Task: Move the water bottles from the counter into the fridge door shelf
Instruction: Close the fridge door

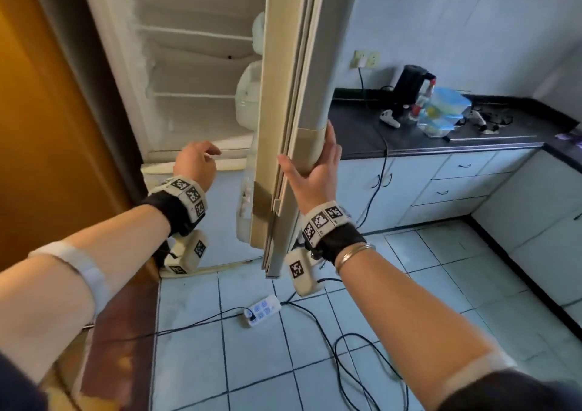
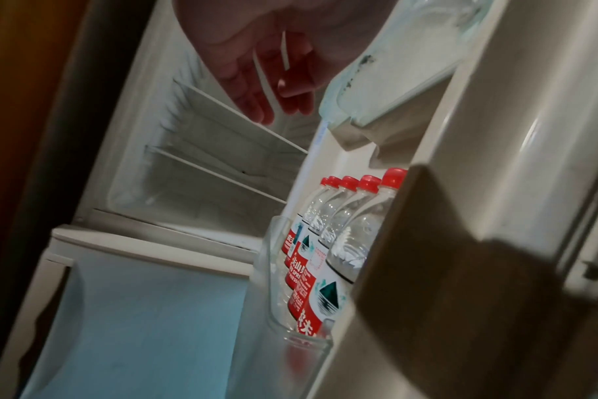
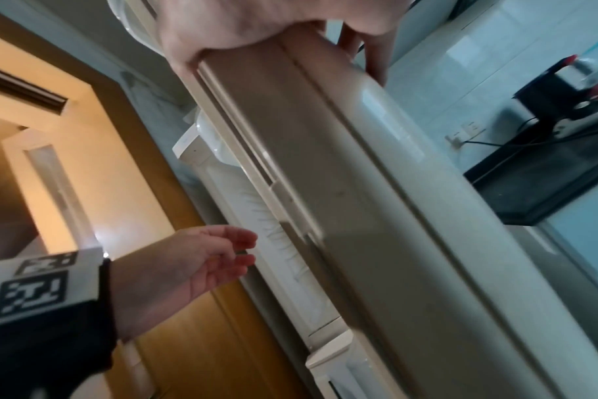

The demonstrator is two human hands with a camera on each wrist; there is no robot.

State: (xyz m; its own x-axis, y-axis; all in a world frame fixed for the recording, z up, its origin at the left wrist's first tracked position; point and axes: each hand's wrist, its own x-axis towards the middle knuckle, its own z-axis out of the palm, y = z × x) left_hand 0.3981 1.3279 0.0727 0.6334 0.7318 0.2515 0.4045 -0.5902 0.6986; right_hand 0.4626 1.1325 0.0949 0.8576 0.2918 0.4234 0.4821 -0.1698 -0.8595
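Note:
The beige fridge door [image 1: 293, 95] stands half open, edge-on to me. My right hand [image 1: 315, 161] grips its outer edge, thumb on the inner side and fingers wrapped round the front [image 3: 376, 62]. My left hand [image 1: 198, 158] hovers empty with loosely curled fingers in front of the fridge opening. In the left wrist view, several clear water bottles [image 2: 332, 243] with red caps and red labels stand in a row in the door shelf [image 2: 291, 332]. More red-capped bottles [image 1: 425, 95] stand on the dark counter [image 1: 362, 127] beside the black kettle.
Bare white shelves [image 1: 192, 95] fill the fridge interior. On the counter stand a black kettle [image 1: 409, 86], stacked blue-lidded containers [image 1: 444, 111] and cables. A white power strip [image 1: 263, 311] and black cords lie on the tiled floor. A wooden door [image 1: 41, 127] is at the left.

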